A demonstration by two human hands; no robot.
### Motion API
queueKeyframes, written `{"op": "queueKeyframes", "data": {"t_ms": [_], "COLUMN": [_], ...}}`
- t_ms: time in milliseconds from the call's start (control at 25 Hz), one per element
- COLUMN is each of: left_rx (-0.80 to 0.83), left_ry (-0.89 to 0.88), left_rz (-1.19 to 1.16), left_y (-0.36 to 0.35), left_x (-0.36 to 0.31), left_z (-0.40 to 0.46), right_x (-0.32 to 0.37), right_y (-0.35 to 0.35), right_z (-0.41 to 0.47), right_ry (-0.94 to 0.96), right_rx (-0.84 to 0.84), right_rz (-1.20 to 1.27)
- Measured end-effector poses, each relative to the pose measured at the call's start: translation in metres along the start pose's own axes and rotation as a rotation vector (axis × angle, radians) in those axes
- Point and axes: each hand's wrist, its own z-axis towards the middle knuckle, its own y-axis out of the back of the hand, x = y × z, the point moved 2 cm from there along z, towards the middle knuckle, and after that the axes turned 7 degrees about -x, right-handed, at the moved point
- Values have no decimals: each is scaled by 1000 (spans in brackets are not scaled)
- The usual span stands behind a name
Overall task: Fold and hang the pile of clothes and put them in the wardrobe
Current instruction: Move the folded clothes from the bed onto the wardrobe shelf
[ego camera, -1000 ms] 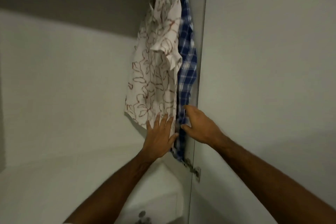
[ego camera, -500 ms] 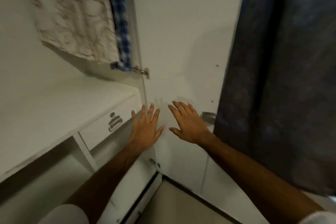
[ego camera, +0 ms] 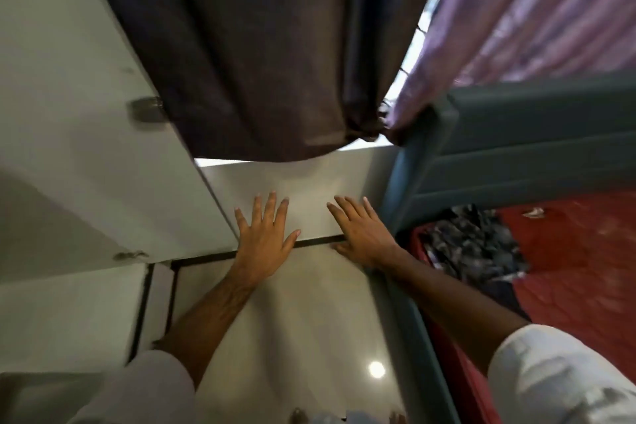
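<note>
left hand (ego camera: 265, 244) flat, empty | right hand (ego camera: 364, 237) flat, empty | clothes pile (ego camera: 471, 241) just right of right hand

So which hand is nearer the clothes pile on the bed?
The right hand. It hangs open just left of the bed frame, with the clothes pile close beyond on the red sheet. The left hand, also open, is farther left, by the wardrobe door.

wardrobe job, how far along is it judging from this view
Done: nothing hung or folded shows in this view. In hand: nothing; the left hand and right hand are open and empty, fingers spread, out in front above the floor. Left: a dark patterned garment lies crumpled on the red bedspread, probably next; more may lie out of view.
</note>
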Motion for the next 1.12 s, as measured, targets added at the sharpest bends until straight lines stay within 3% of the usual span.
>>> {"op": "queueKeyframes", "data": {"t_ms": [240,360,600,720,800,920,1040,1120], "left_rx": [152,346,730,804,792,746,673,699], "left_ry": [-292,-292,17,228,411,727,829,866], "left_rz": [-202,-437,-936,-1172,-1243,-1265,-1357,-1414], "left_y": [-62,-108,-244,-348,-400,-395,-419,-430], "left_x": [-204,-302,-475,-523,-543,-578,-593,-598], "left_z": [10,10,-10,-28,-35,-34,-38,-38], "right_x": [-160,-243,-411,-466,-486,-501,-507,-506], "right_y": [-47,-77,-190,-250,-276,-310,-337,-345], "right_z": [-171,-239,-362,-403,-415,-421,-420,-415], "right_ry": [-350,-518,-883,-1037,-1087,-1179,-1244,-1299], "right_rx": [89,125,217,218,220,200,120,100], "right_rz": [58,129,386,527,576,676,765,965]}}
